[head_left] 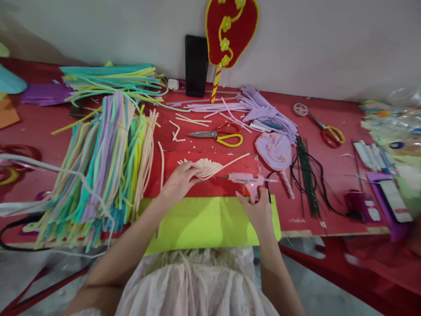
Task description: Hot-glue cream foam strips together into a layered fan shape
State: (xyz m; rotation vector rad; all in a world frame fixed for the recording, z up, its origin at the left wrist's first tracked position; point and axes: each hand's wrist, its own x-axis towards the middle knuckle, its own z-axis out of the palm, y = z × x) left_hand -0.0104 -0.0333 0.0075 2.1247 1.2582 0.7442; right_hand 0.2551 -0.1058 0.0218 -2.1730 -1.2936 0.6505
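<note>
Glue gun (248, 180), one: gripped by its handle in the right hand (258, 206), presumably keeping fingers off the tip. Cream piece (209, 168), one: flat under the left hand's (179, 179) bent fingers, likely for steadying; whether they pinch, cannot tell. Scissors (228, 134), one pair directly beyond the hands, probably for easy reach. Fans, two: red (232, 33) beyond both hands, lilac (274, 151) beyond and right of the right hand.

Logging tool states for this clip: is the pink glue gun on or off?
On, it appears: a small red light glows on the pink glue gun held in the right hand.
</note>
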